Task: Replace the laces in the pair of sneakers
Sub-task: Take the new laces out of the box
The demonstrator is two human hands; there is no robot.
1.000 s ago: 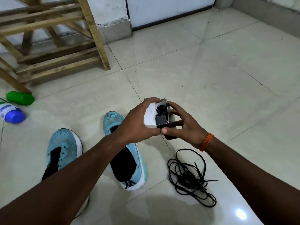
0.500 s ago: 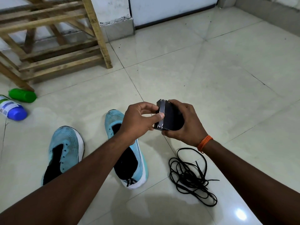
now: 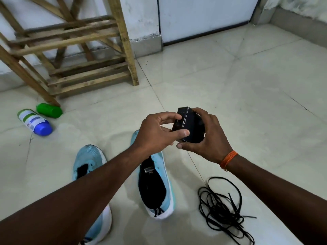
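Two light-blue sneakers with black insides and no laces lie on the tiled floor: the left sneaker (image 3: 89, 161) is partly under my left forearm, the right sneaker (image 3: 157, 188) sits below my hands. A tangle of loose black laces (image 3: 223, 207) lies on the floor to the right of it. Above the shoes I hold a small black box (image 3: 189, 126). My right hand (image 3: 207, 137) grips it from the right and underneath, and my left hand (image 3: 155, 133) pinches its left end with thumb and fingers.
A wooden slatted rack (image 3: 74, 55) stands at the back left against the wall. A green bottle (image 3: 49, 110) and a white bottle with a blue cap (image 3: 35, 122) lie on the floor near its foot. A closed door (image 3: 205, 16) is behind.
The box's white open flap, seen a second ago, is now shut and only black faces show. Both hands and the box have shifted slightly to the right.
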